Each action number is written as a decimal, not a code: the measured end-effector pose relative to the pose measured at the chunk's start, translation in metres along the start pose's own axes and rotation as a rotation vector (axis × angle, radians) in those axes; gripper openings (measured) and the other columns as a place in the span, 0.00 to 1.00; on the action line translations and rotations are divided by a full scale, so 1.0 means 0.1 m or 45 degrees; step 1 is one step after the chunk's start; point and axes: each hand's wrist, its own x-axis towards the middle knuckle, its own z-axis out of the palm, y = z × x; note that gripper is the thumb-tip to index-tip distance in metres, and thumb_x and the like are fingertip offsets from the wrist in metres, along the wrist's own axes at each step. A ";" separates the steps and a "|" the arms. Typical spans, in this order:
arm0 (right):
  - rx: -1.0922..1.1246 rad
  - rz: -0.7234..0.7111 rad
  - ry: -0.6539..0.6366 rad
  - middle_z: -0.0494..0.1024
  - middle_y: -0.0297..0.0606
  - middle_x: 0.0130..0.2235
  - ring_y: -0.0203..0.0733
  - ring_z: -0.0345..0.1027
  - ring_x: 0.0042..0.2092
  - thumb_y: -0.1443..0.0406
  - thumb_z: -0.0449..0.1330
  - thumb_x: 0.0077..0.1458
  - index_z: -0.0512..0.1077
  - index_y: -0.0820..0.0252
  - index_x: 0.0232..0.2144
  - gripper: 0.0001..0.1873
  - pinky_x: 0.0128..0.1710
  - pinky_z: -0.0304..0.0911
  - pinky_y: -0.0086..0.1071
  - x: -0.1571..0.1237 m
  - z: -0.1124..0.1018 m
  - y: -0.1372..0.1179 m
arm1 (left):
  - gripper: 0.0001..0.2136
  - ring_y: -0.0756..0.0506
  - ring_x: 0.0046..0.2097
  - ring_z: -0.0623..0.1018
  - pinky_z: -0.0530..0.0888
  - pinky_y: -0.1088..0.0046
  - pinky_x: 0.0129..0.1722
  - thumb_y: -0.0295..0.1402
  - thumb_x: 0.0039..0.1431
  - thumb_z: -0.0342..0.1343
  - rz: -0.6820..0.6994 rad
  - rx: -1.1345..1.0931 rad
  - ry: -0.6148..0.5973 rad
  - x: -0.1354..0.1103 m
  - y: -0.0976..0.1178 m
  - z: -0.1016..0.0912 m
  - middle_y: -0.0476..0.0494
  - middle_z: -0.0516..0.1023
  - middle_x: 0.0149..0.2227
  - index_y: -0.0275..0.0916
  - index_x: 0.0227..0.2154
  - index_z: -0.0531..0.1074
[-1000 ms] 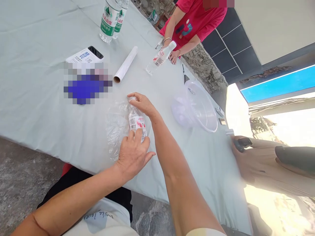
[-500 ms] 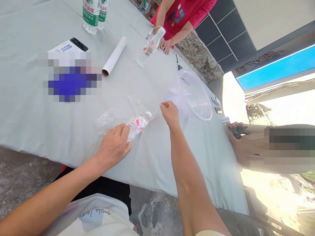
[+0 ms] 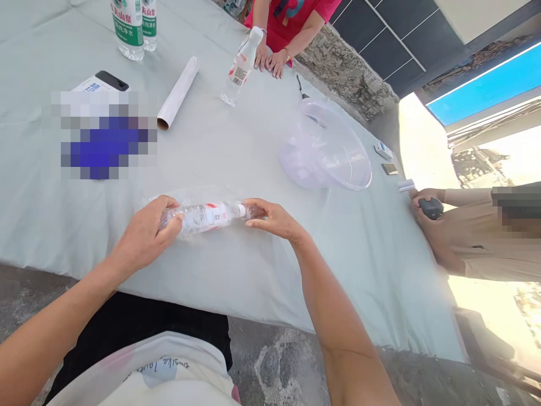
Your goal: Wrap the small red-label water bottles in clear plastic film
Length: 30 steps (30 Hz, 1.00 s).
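A small clear plastic bottle [image 3: 215, 216] with a red-and-white label and white cap lies sideways near the table's front edge. Thin clear plastic film [image 3: 192, 217] is wrapped around it. My left hand [image 3: 147, 228] grips the bottle's base end through the film, thumb on the near side. At the cap end, my right hand [image 3: 270, 219] has its thumb and fingers closed around the loose film just past the cap. The film's far edges are hard to make out against the pale cloth.
A white film roll [image 3: 178, 93], a capped bottle [image 3: 237, 70], two green-labelled water bottles [image 3: 128, 34], a phone [image 3: 112, 80] and a clear basin [image 3: 327, 149] stand or lie on the clothed table. A co-worker's hands [image 3: 270, 59] rest opposite; another person [image 3: 477, 237] is at right.
The bottle has turned from slanting to nearly level across my front. My right hand has come down and left, from empty air to the film at the cap. My left hand has moved left.
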 end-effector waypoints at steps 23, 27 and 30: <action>-0.562 -0.603 0.761 0.68 0.47 0.62 0.52 0.59 0.65 0.53 0.58 0.61 0.66 0.52 0.57 0.24 0.64 0.56 0.52 0.21 0.33 -0.19 | 0.19 0.34 0.53 0.74 0.67 0.57 0.48 0.37 0.70 0.41 0.220 0.706 0.678 0.72 0.50 -0.33 0.34 0.75 0.51 0.35 0.55 0.69; -0.280 -0.490 0.608 0.63 0.46 0.66 0.51 0.56 0.67 0.49 0.61 0.58 0.58 0.52 0.65 0.37 0.64 0.58 0.49 0.43 0.31 -0.04 | 0.19 0.37 0.51 0.75 0.68 0.58 0.50 0.38 0.70 0.40 0.647 0.633 0.594 0.46 0.61 -0.09 0.36 0.77 0.49 0.36 0.52 0.71; -0.117 -0.412 0.556 0.71 0.45 0.61 0.50 0.65 0.61 0.48 0.56 0.61 0.56 0.53 0.66 0.36 0.61 0.61 0.48 0.51 0.36 0.12 | 0.16 0.37 0.50 0.77 0.69 0.58 0.50 0.36 0.67 0.45 0.871 0.726 0.318 0.33 0.43 0.26 0.35 0.78 0.47 0.39 0.50 0.74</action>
